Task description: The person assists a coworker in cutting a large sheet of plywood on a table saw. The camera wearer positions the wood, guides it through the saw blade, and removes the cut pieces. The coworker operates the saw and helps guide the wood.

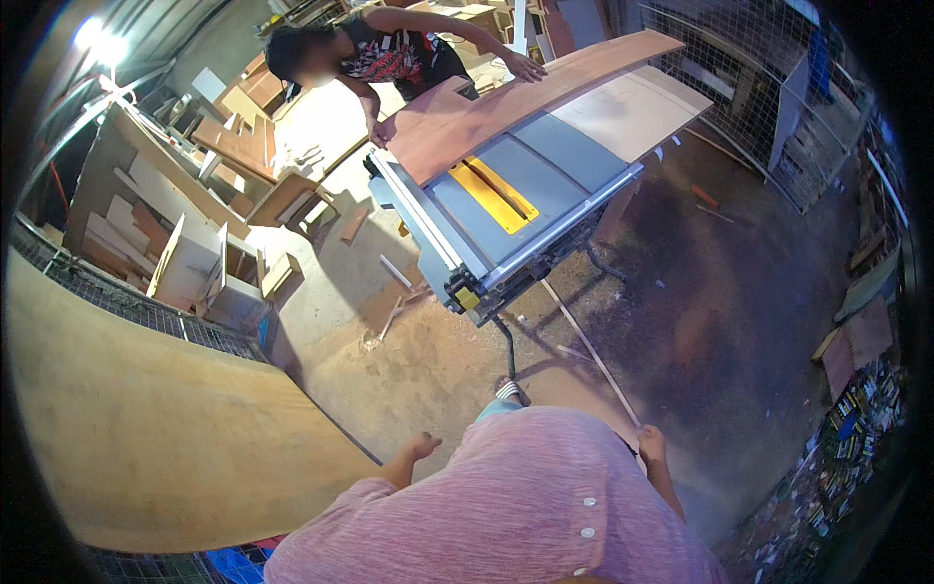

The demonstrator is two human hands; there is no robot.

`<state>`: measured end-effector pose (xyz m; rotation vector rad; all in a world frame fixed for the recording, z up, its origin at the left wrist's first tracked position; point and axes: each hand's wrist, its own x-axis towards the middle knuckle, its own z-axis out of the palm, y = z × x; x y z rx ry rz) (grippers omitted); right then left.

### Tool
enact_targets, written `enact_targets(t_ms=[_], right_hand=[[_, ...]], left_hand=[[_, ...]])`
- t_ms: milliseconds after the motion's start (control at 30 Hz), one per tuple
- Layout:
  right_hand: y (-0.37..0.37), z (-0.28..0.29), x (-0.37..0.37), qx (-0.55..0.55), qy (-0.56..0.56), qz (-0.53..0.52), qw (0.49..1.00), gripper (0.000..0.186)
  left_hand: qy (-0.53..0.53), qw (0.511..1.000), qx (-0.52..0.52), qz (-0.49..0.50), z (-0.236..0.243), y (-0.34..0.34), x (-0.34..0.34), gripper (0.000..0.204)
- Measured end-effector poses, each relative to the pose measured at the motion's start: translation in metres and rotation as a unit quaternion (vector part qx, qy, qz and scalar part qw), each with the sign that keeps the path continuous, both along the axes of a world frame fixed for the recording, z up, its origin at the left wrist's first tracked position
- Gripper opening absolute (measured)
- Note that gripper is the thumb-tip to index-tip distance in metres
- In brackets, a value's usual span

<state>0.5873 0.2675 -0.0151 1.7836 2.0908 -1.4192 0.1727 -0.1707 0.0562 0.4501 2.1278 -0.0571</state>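
Observation:
My left hand [423, 447] hangs low beside my body with its fingers curled, and I see nothing in it. At my right side, my closed right hand [653, 444] meets the near end of a long thin wooden strip [591, 347]; the strip slants away toward the table saw, and the fingers hide the grip. Ahead stands the table saw [574, 154], with a grey top and a yellow insert. Across it lies a long reddish-brown board [545, 92]. Another person's hand [525, 67] rests on that board, and their other hand is at its left end.
A large plywood sheet [175, 409] lies at my left. Beyond it are wooden box pieces [190, 258] and panels. A pale board [632, 112] is at the saw's right side. Wire mesh panels [730, 78] stand far right; scrap [842, 457] is heaped at the right edge. Offcuts litter the floor.

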Motion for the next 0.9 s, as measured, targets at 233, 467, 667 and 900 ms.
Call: enact_targets(t_ms=[233, 467, 667, 900], right_hand=[[-0.003, -0.036, 0.01, 0.056, 0.044, -0.002, 0.997, 0.035], [-0.009, -0.04, 0.032, -0.055, 0.043, -0.01, 0.997, 0.048], [-0.036, -0.029, 0.055, -0.028, 0.08, -0.031, 0.996, 0.043], [-0.043, -0.063, 0.086, 0.092, 0.054, 0.037, 0.994, 0.026]], left_hand=[[0.04, 0.986, 0.128, 0.095, 0.022, 0.051, -0.008, 0.052], [0.043, 0.991, 0.125, 0.03, 0.028, 0.07, 0.014, 0.05], [0.064, 0.993, 0.094, 0.011, 0.021, 0.05, 0.024, 0.051], [0.045, 0.991, 0.07, -0.109, 0.052, 0.08, 0.018, 0.052]])
